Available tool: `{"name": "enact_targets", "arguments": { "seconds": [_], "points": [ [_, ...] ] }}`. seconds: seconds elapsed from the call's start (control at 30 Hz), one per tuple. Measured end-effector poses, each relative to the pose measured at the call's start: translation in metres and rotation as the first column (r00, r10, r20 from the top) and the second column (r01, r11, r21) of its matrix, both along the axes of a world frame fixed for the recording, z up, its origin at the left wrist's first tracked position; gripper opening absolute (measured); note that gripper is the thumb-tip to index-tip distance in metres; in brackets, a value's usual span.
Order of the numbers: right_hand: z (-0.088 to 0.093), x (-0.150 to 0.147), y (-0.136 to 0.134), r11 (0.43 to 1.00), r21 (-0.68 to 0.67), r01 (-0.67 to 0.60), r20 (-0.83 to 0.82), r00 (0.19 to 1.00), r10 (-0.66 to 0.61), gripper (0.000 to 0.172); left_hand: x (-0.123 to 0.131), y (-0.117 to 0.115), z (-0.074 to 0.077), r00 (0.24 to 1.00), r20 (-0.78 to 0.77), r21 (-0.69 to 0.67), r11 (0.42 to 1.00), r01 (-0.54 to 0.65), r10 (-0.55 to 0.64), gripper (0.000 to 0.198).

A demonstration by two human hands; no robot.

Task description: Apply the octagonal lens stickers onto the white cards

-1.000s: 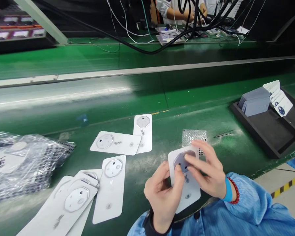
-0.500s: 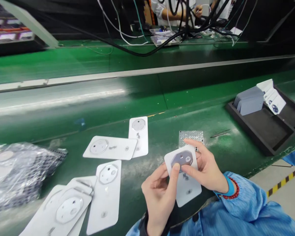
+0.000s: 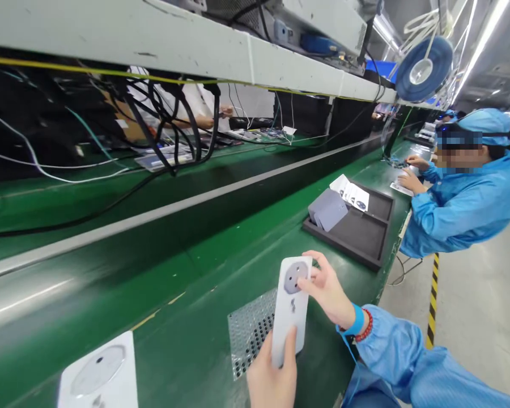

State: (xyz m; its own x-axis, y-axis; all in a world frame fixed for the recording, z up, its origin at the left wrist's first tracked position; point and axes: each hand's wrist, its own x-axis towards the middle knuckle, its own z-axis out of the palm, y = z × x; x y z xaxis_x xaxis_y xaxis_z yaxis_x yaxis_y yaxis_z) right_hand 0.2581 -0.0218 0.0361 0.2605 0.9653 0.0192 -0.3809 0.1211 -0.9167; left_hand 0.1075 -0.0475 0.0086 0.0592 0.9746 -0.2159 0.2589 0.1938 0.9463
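Just above the green bench [image 3: 187, 351], both my hands grip one card [image 3: 289, 317]: my left hand [image 3: 272, 379] pins its lower end under the thumb, and my right hand [image 3: 328, 289] closes its fingertips on the top edge. The card is a glossy white strip with rounded corners and a grey octagon near its top. Under it lies a perforated metal plate [image 3: 249, 331]. A black foam tray [image 3: 361, 232] of grey cards sits beyond, near a co-worker [image 3: 463, 198] in blue.
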Motion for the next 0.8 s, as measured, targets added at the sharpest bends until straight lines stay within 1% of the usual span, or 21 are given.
{"name": "enact_targets", "arguments": {
  "seconds": [0.03, 0.07, 0.1, 0.13, 0.17, 0.2, 0.23, 0.27, 0.3, 0.33, 0.37, 0.4, 0.43, 0.5, 0.53, 0.6, 0.67, 0.73, 0.8],
  "points": [
    [0.001, 0.008, -0.001, 1.000, -0.011, 0.000, 0.000, 1.000, 0.000, 0.067, 0.007, 0.003, 0.005, 1.000, -0.003, -0.017, 1.000, 0.009, -0.009, 0.036],
    [0.001, 0.014, -0.004, 0.999, -0.029, -0.023, 0.006, 1.000, 0.023, 0.068, 0.013, 0.007, 0.010, 0.999, 0.033, -0.028, 1.000, 0.008, -0.008, 0.035],
    [0.000, 0.020, -0.007, 0.997, -0.052, -0.055, 0.017, 0.998, 0.056, 0.067, 0.018, 0.010, 0.017, 0.994, 0.109, -0.053, 0.998, 0.014, -0.008, 0.035],
    [-0.001, 0.024, -0.012, 0.993, -0.079, -0.084, 0.029, 0.996, 0.087, 0.064, 0.024, 0.013, 0.024, 0.974, 0.227, -0.111, 0.993, 0.046, -0.020, 0.034],
    [-0.001, 0.027, -0.017, 0.989, -0.099, -0.114, 0.034, 0.992, 0.118, 0.061, 0.029, 0.016, 0.030, 0.924, 0.380, -0.208, 0.971, 0.118, -0.030, 0.032],
    [-0.002, 0.029, -0.022, 0.985, -0.103, -0.142, 0.023, 0.989, 0.145, 0.064, 0.035, 0.018, 0.036, 0.844, 0.536, -0.316, 0.922, 0.222, -0.019, 0.028],
    [-0.002, 0.032, -0.026, 0.982, -0.089, -0.167, -0.008, 0.986, 0.167, 0.070, 0.042, 0.019, 0.040, 0.753, 0.658, -0.408, 0.850, 0.332, 0.022, 0.023],
    [-0.002, 0.034, -0.029, 0.981, -0.064, -0.185, -0.051, 0.982, 0.182, 0.080, 0.049, 0.020, 0.043, 0.677, 0.731, -0.477, 0.774, 0.416, 0.086, 0.016],
    [-0.002, 0.037, -0.031, 0.981, -0.040, -0.192, -0.094, 0.978, 0.188, 0.090, 0.056, 0.021, 0.045, 0.632, 0.760, -0.526, 0.714, 0.462, 0.151, 0.010],
    [-0.002, 0.042, -0.031, 0.986, -0.035, -0.165, -0.118, 0.980, 0.160, 0.097, 0.063, 0.020, 0.046, 0.614, 0.765, -0.557, 0.677, 0.482, 0.193, 0.008],
    [-0.002, 0.049, -0.029, 0.993, -0.054, -0.101, -0.117, 0.989, 0.094, 0.097, 0.070, 0.020, 0.046, 0.612, 0.763, -0.573, 0.657, 0.490, 0.208, 0.011],
    [-0.003, 0.058, -0.024, 0.996, -0.088, -0.007, -0.088, 0.996, -0.001, 0.093, 0.075, 0.018, 0.046, 0.615, 0.761, -0.580, 0.644, 0.499, 0.208, 0.014],
    [-0.003, 0.071, -0.017, 0.987, -0.121, 0.101, -0.044, 0.993, -0.107, 0.084, 0.079, 0.017, 0.045, 0.612, 0.762, -0.585, 0.630, 0.511, 0.211, 0.016],
    [-0.003, 0.101, 0.004, 0.942, -0.156, 0.297, 0.041, 0.955, -0.294, 0.062, 0.080, 0.012, 0.045, 0.602, 0.770, -0.586, 0.607, 0.536, 0.212, 0.016],
    [-0.003, 0.119, 0.017, 0.916, -0.158, 0.368, 0.073, 0.930, -0.361, 0.051, 0.077, 0.010, 0.045, 0.595, 0.777, -0.578, 0.611, 0.541, 0.207, 0.016],
    [-0.001, 0.151, 0.043, 0.860, -0.163, 0.484, 0.148, 0.873, -0.464, 0.035, 0.066, 0.006, 0.044, 0.577, 0.795, -0.537, 0.658, 0.528, 0.185, 0.017],
    [0.001, 0.172, 0.064, 0.808, -0.156, 0.568, 0.246, 0.814, -0.526, 0.032, 0.047, 0.002, 0.041, 0.566, 0.813, -0.476, 0.718, 0.507, 0.138, 0.020],
    [0.003, 0.177, 0.076, 0.783, -0.132, 0.608, 0.363, 0.765, -0.532, 0.033, 0.024, -0.001, 0.039, 0.572, 0.815, -0.421, 0.772, 0.476, 0.092, 0.018],
    [0.004, 0.168, 0.079, 0.796, -0.084, 0.600, 0.488, 0.721, -0.492, 0.034, -0.001, -0.008, 0.038, 0.600, 0.796, -0.390, 0.823, 0.413, 0.076, 0.019]
  ]
}}
